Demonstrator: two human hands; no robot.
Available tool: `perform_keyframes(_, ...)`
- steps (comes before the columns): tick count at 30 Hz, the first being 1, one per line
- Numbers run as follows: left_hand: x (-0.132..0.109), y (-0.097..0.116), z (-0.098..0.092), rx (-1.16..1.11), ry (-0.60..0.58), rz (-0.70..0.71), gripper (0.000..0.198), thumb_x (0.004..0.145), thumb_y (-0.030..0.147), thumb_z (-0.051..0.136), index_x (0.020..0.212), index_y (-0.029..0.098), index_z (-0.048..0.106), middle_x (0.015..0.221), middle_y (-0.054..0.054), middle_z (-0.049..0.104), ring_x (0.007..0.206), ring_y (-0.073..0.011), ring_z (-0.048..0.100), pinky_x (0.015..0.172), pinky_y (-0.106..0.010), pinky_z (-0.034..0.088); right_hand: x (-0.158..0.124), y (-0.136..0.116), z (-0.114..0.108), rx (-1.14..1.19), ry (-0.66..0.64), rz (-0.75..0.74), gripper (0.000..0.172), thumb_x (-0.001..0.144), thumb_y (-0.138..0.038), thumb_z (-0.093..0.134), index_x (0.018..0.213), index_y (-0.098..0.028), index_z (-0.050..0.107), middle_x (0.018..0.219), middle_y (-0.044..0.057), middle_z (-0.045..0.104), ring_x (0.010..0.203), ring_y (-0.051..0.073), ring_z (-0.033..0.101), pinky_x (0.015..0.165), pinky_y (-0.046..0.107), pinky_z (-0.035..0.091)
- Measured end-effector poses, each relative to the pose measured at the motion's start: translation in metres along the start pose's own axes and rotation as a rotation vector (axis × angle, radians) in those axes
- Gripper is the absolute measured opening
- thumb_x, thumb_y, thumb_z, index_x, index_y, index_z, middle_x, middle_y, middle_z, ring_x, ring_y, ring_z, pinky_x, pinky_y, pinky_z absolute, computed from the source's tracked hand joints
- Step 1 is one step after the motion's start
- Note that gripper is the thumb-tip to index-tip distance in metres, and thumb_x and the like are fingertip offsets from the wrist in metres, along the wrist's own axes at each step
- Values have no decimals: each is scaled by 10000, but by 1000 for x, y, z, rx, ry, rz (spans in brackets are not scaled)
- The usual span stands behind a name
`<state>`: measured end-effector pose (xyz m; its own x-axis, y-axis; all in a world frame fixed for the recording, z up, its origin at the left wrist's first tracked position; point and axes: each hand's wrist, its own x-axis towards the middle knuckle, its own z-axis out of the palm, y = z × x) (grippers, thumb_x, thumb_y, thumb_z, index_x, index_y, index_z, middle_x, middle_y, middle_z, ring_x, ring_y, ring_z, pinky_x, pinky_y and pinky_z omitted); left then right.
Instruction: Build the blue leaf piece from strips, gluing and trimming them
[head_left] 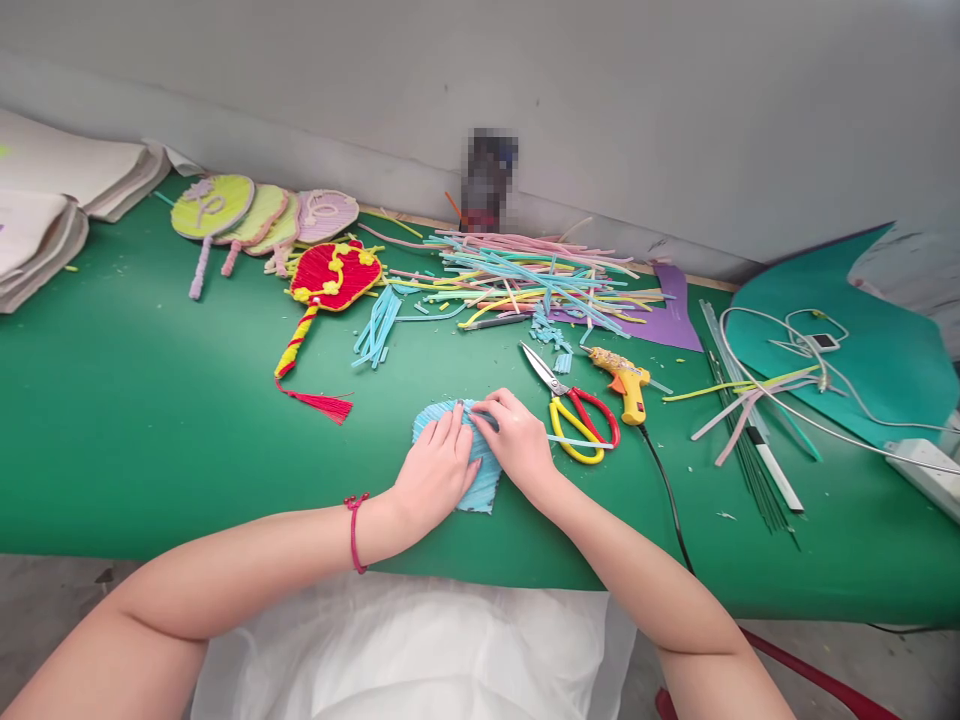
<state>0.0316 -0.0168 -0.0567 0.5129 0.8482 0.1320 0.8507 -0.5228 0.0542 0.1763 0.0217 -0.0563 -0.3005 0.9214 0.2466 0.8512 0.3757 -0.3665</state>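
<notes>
A light-blue ribbed panel, covered in rows of pipe cleaner, lies on the table before me. My left hand rests flat on it, fingers stretched toward its far edge. At the panel's upper right, my right hand pinches a light-blue pipe cleaner, whose loose end sticks out to the right. The pinched part is mostly hidden by my fingers. Scissors with red and yellow handles lie with blades parted just right of my right hand. Beyond them sits a yellow glue gun.
Coloured pipe cleaners are heaped at the back, with cut blue pieces nearby. A red fan with a tassel and several pastel fans lie left. Wires, a teal sheet, cables and a power strip occupy the right.
</notes>
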Motion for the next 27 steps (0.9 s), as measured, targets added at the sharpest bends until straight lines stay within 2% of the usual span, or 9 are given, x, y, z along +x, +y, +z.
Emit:
perform_keyframes(6,1,1,-3,16,-40,-1,403,897,301,443,1143,-4,538,1340,-259,469,1209,-329,486,936,-412,428,-1,0,2,-2,34,-13,157,895,-278,516,888,-196,649,877,36,628,804,156,594,711,291,418)
perform_keyframes(13,2,1,-7,14,-81,-2,413,908,297,412,1161,-7,532,1367,-258,437,1237,-334,458,967,-423,407,0,-2,2,-23,49,-20,160,900,-267,515,884,-189,653,872,32,641,817,153,592,726,315,360)
perform_keyframes(27,4,-1,-6,-20,-30,0,371,883,307,441,1106,28,541,1311,-257,496,1167,-324,513,928,-419,417,7,4,1,-48,57,-93,139,883,-245,553,807,-194,657,816,8,649,776,149,560,745,315,318)
